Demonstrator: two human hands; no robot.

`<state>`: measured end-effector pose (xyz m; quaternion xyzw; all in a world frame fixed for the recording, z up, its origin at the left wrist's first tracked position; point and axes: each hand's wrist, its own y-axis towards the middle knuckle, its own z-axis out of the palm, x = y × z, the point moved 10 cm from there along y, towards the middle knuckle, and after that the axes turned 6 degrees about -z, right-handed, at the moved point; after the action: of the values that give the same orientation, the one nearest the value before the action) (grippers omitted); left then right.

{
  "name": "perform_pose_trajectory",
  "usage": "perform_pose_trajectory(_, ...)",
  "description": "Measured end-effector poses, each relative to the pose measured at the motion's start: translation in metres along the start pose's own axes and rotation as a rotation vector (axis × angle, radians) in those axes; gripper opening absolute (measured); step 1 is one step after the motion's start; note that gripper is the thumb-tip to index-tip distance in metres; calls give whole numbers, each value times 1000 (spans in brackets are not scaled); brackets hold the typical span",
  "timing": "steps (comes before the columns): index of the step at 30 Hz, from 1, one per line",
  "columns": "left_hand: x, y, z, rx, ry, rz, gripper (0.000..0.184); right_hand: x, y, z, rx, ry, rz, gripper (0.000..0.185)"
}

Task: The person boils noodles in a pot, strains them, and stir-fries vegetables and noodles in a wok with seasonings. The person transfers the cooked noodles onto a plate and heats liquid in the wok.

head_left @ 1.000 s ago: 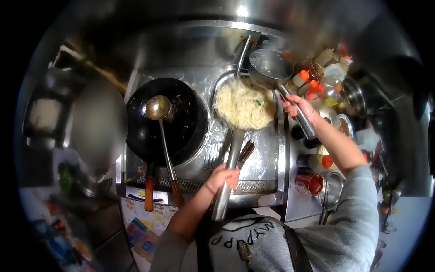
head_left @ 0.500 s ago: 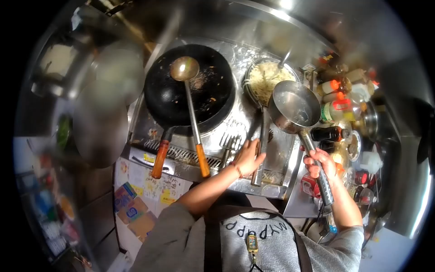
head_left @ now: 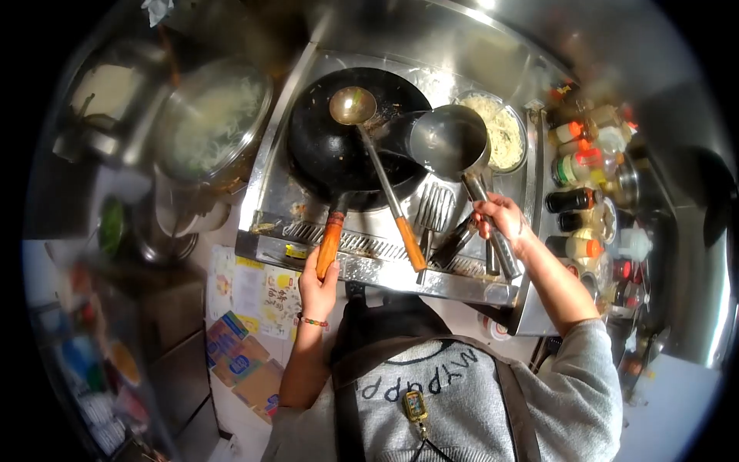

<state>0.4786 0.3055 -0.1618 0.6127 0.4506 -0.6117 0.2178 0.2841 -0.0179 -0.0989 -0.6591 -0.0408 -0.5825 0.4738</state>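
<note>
My left hand (head_left: 317, 283) is wrapped around the orange wooden handle of the black wok (head_left: 315, 146), which sits at the left of the stove. Across the wok lies a metal ladle (head_left: 377, 162) with a wooden handle end. My right hand (head_left: 496, 219) grips the metal handle of a saucepan (head_left: 448, 140), held over the wok's right side. Behind the saucepan, pale noodle-like food (head_left: 500, 131) fills a round pan, partly hidden. A slotted spatula (head_left: 436, 208) lies on the stove below the saucepan.
Several sauce bottles (head_left: 573, 165) crowd the right side. A large steaming pot (head_left: 212, 123) stands at the left, with a pale-filled container (head_left: 108, 91) beyond it. The stove's metal front edge (head_left: 369, 273) runs close to my body.
My left hand has let go of the food pan's handle and moved left onto the wok's handle. The saucepan in my right hand has moved left, over the wok.
</note>
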Motion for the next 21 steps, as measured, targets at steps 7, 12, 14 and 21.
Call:
perform_pose_trajectory(7, -21, 3, -16, 27, 111, 125, 42, 42, -5, 32, -196, -418, -223, 11)
perform_pose_trajectory(12, -15, 6, -13, -7, 147, 253, 40, 54, -5, 36, -266, -795, -385, 18)
perform_pose_trajectory(14, -6, 6, -12, -15, 144, 264, 41, 64, -6, 41, -334, -1011, -460, 26)
perform_pose_trajectory(21, 18, -27, -23, 21, 5, 74, 42, 74, -14, 31, -360, -1551, -837, 56)
